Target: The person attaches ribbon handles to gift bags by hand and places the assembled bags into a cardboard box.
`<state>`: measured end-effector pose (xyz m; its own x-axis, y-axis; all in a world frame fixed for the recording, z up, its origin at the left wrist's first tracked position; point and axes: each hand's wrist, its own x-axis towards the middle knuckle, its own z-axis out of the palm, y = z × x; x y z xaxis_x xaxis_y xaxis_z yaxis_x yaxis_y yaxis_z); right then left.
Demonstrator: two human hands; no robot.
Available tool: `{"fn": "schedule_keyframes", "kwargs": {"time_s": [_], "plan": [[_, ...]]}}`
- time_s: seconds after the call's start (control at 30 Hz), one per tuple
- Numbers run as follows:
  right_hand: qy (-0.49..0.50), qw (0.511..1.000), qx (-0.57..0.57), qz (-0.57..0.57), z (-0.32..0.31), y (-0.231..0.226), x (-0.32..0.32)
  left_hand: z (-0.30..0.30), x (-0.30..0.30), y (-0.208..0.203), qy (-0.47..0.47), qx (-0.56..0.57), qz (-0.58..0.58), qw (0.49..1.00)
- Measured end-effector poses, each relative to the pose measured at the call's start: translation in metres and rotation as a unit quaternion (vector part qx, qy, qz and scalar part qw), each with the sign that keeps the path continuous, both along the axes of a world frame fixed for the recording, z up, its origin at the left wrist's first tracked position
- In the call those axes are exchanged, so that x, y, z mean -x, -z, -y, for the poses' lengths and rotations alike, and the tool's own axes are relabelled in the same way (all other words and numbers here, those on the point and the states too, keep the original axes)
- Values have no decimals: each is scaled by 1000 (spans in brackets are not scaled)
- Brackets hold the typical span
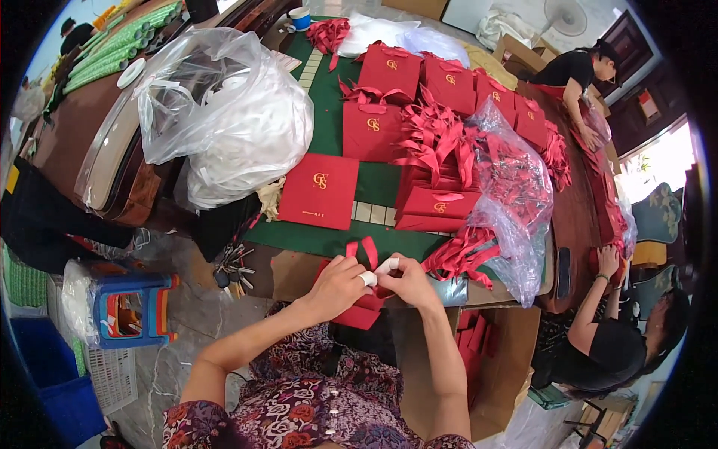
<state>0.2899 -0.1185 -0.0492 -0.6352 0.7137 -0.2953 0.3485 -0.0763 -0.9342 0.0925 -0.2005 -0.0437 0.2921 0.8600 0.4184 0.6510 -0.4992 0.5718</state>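
Near bag (pixel 360 317) and ribbon (pixel 369 250) coloured red, far bags (pixel 387 73) coloured red and marked in gold, bench (pixel 378 183) topped in green, near blouse (pixel 288 408) patterned with red flowers

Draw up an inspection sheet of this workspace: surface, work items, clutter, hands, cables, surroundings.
Surface: green mat on a brown table.
Work items: red bag with red ribbon at the hands; finished-looking red bags stand beyond.
Clutter: clear plastic sack of white material; keys at the table edge.
Hands: left hand and right hand meet at the ribbon; exact grip partly hidden.
Cables: none clearly identifiable.
Surroundings: cardboard box, stacked stools, fan, co-workers at right.
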Motion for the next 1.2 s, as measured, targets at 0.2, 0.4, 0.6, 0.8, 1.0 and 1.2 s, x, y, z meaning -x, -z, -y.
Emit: {"fn": "schedule_keyframes", "kwargs": {"time_s": [0.2, 0.4, 0.6, 0.8, 1.0, 1.2], "plan": [[229, 960, -159, 17, -10, -5, 9, 2, -1, -3, 11, 63, -11, 998], [228, 949, -216, 42, 2, -12, -16, -7, 15, 9, -82, 113, -10, 990], [81, 875, -413, 238, 29, -17, -36, -23, 19, 8, -143, 92, -34, 985], [177, 932, -250, 195, 38, -35, -15, 2, 0, 2, -158, 50, 57, 985], [199, 977, -73, -26, 38, -28, 19, 28, -19, -8, -14, 327, 371, 869], [230, 965, -126, 15, 41, -38, 40, 32, -7, 2, 27, 496, 472, 728]]}}
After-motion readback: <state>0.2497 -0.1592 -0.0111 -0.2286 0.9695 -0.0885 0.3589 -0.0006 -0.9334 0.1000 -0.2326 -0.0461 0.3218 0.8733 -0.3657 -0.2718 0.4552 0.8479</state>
